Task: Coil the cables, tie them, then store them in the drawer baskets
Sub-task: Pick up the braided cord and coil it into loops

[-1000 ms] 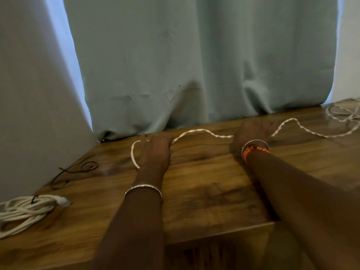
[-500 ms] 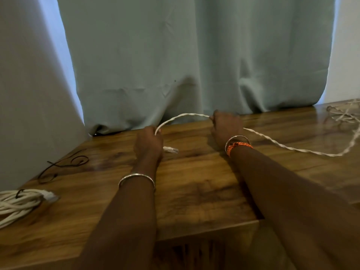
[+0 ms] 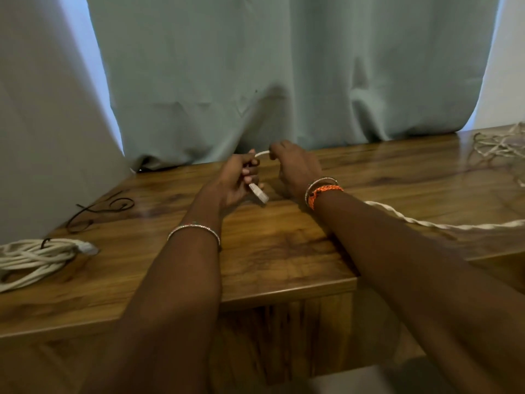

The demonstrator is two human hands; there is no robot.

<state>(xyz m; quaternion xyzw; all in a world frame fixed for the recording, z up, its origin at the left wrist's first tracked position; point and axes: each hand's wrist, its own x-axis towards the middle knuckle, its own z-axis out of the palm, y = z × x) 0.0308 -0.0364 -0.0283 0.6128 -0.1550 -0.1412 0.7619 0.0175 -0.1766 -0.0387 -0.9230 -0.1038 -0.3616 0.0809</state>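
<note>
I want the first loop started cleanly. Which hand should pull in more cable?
Right. The right hand grips the cable on the side where the slack trails away; the left hand is anchoring the plug end.

No text, label, brand, number or sign can be read anywhere in view.
</note>
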